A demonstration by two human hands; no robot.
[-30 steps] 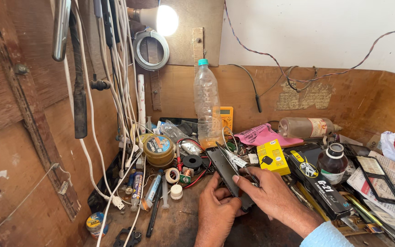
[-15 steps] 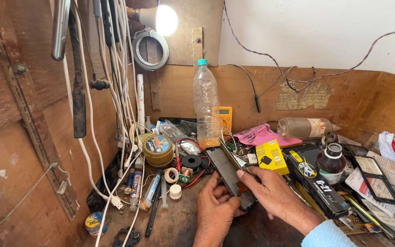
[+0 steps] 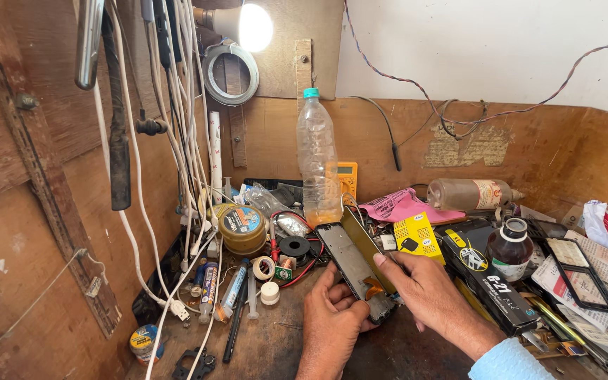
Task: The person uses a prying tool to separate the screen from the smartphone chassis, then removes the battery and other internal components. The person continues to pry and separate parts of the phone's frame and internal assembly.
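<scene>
Holding: left hand (image 3: 332,320) grips the near end of an opened phone (image 3: 355,264) from below; right hand (image 3: 427,292) pinches its right edge, thumb on the lifted panel.
Phone place: centre of the bench, tilted, far end toward the plastic bottle (image 3: 318,158).
Progress: panel seems partly lifted, orange ribbon showing; not fully apart, inner work looks untouched.
Surface: wooden bench (image 3: 276,345), crowded with a round tin (image 3: 243,229), yellow box (image 3: 416,236), dark jar (image 3: 509,250).
Room: board walls, white cables (image 3: 188,141) hanging left, lit bulb (image 3: 251,27) far.
</scene>
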